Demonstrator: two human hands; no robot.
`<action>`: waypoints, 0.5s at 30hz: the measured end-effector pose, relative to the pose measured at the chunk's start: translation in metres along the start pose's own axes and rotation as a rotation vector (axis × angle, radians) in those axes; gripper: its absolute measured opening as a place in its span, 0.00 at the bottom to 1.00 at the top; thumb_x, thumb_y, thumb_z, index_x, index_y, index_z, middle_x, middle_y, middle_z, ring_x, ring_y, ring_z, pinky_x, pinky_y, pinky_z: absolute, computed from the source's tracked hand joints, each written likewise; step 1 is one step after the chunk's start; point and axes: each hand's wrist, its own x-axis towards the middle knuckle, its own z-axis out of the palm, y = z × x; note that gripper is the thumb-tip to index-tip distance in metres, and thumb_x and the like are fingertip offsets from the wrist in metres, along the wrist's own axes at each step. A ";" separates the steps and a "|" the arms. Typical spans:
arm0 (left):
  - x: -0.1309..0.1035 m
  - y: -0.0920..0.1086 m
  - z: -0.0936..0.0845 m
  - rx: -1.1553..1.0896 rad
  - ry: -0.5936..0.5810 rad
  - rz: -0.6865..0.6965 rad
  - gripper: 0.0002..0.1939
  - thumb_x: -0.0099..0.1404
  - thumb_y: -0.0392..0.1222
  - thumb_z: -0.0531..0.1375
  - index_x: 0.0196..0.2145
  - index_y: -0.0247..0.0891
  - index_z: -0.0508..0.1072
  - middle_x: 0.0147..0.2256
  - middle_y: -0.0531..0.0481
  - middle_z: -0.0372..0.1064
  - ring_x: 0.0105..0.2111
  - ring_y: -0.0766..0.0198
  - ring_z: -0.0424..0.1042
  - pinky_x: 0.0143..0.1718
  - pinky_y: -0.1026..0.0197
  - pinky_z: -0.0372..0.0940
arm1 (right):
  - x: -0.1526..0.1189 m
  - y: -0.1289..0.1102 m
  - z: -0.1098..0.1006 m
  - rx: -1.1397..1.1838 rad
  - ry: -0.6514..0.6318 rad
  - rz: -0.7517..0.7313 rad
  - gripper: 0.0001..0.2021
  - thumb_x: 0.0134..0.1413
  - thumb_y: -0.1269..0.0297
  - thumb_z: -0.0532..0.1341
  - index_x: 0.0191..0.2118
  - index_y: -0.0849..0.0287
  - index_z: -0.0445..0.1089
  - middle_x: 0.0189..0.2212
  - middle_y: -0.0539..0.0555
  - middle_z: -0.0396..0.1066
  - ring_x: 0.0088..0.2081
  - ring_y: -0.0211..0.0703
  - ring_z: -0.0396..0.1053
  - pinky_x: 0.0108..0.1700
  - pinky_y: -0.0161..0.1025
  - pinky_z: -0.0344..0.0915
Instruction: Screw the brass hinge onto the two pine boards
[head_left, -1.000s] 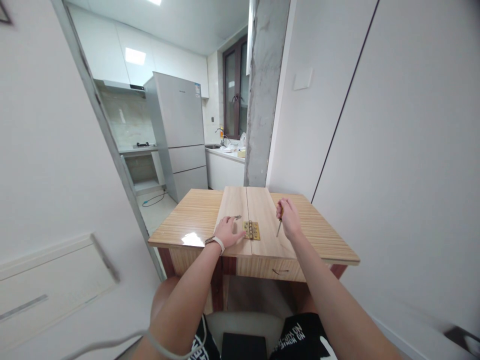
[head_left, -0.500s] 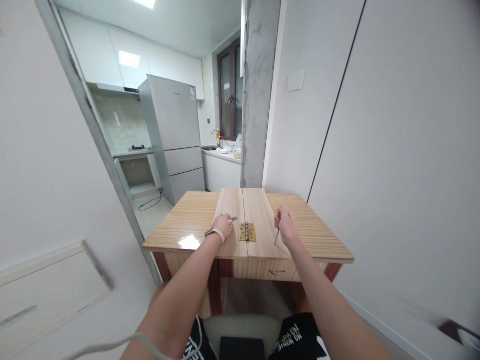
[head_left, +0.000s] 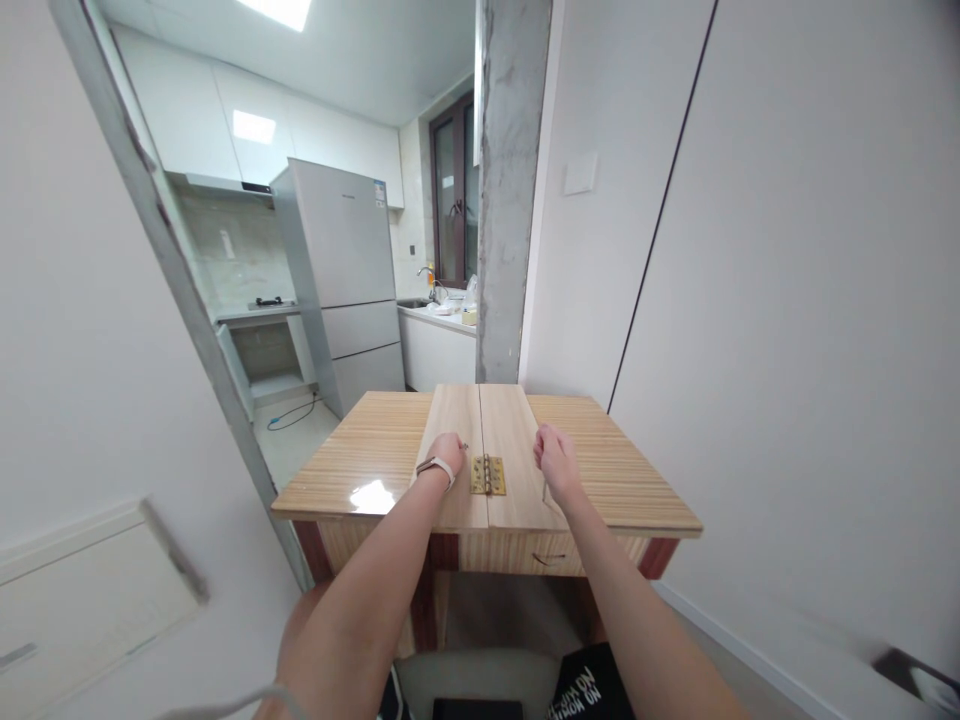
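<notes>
A brass hinge [head_left: 488,476] lies across the seam between two pale wooden boards, the left board [head_left: 455,410] and the right board [head_left: 507,410]. Left of the hinge, my left hand [head_left: 450,455] rests on the left board with its fingers closed over small metal screws, mostly hidden beneath them. A white watch strap is round that wrist. My right hand [head_left: 557,458] is a fist over the right board, wrapped round a screwdriver [head_left: 545,490]. Its thin metal shaft points down past the hand; the handle is hidden.
The boards lie on a striped wood table [head_left: 630,460] with a drawer handle [head_left: 549,558] at the front. A white wall stands close on the right. Beyond a doorway are a grey fridge [head_left: 345,240] and a kitchen counter [head_left: 439,345].
My left fingers have drawn together over the screws, which showed more before. My right hand still holds the screwdriver, its shaft now less visible. The whole view has shifted slightly.
</notes>
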 end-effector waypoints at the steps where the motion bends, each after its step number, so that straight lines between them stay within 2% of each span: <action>1: 0.000 0.000 0.000 0.003 -0.006 -0.002 0.06 0.67 0.38 0.60 0.37 0.37 0.78 0.41 0.40 0.77 0.43 0.57 0.75 0.46 0.59 0.67 | 0.000 0.000 0.000 -0.014 -0.005 -0.013 0.17 0.59 0.56 0.53 0.21 0.54 0.53 0.16 0.45 0.53 0.20 0.36 0.52 0.22 0.35 0.48; 8: -0.001 0.002 -0.008 -0.027 -0.010 0.078 0.05 0.67 0.36 0.60 0.35 0.35 0.76 0.40 0.37 0.76 0.45 0.54 0.75 0.48 0.57 0.66 | -0.002 -0.003 -0.002 -0.043 0.001 -0.037 0.17 0.61 0.58 0.52 0.21 0.54 0.54 0.17 0.45 0.53 0.21 0.37 0.53 0.23 0.35 0.50; 12: -0.009 0.010 -0.016 -0.109 0.016 0.162 0.10 0.71 0.36 0.55 0.44 0.37 0.76 0.39 0.44 0.77 0.41 0.60 0.75 0.46 0.60 0.67 | -0.004 -0.006 -0.002 -0.012 0.001 -0.026 0.17 0.60 0.57 0.53 0.21 0.54 0.53 0.17 0.45 0.53 0.21 0.37 0.52 0.22 0.35 0.48; 15: -0.015 0.019 -0.020 -0.187 -0.012 0.244 0.16 0.71 0.35 0.54 0.54 0.39 0.74 0.37 0.49 0.77 0.38 0.64 0.74 0.45 0.63 0.68 | -0.004 -0.006 -0.001 0.016 0.007 -0.004 0.18 0.60 0.55 0.54 0.21 0.53 0.53 0.16 0.45 0.52 0.20 0.37 0.51 0.22 0.35 0.47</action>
